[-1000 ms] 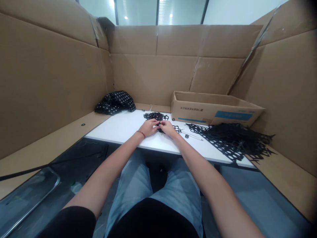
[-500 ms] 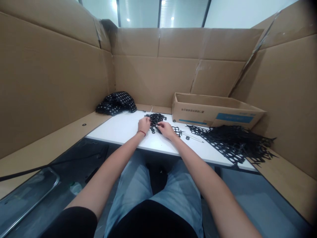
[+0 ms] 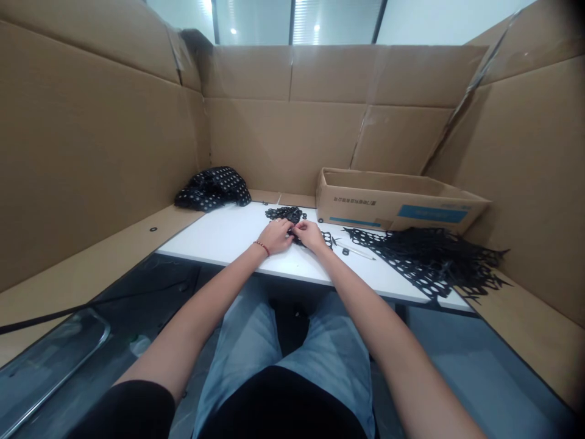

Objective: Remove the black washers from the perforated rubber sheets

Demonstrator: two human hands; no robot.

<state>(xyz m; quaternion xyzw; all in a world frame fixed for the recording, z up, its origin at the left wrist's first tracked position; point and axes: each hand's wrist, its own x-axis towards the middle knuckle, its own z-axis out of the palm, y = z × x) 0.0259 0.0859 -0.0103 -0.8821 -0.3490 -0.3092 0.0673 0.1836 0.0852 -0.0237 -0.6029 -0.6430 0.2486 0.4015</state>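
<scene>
My left hand (image 3: 275,236) and my right hand (image 3: 311,235) meet over the white tabletop, fingertips almost touching. Both are closed in a pinch around something small and black, mostly hidden by the fingers. Just beyond them is a heap of small black rings (image 3: 284,213). A strip of black sheet with round holes (image 3: 327,239) sticks out from under my right hand to the right; its left part is covered by the hand. A pair of small black rings (image 3: 345,251) lies farther right, by a thin white stick (image 3: 361,252).
A spread stack of black perforated sheets (image 3: 429,259) covers the right of the white table (image 3: 219,241). Behind it stands an open cardboard box (image 3: 356,210). A bundle of black perforated material (image 3: 212,188) sits at the back left. One ring (image 3: 153,229) lies on the left cardboard. Cardboard walls (image 3: 283,131) enclose the table.
My left hand has moved right and slightly nearer, from the side of the ring heap to my right hand's fingertips. My right hand has shifted only slightly.
</scene>
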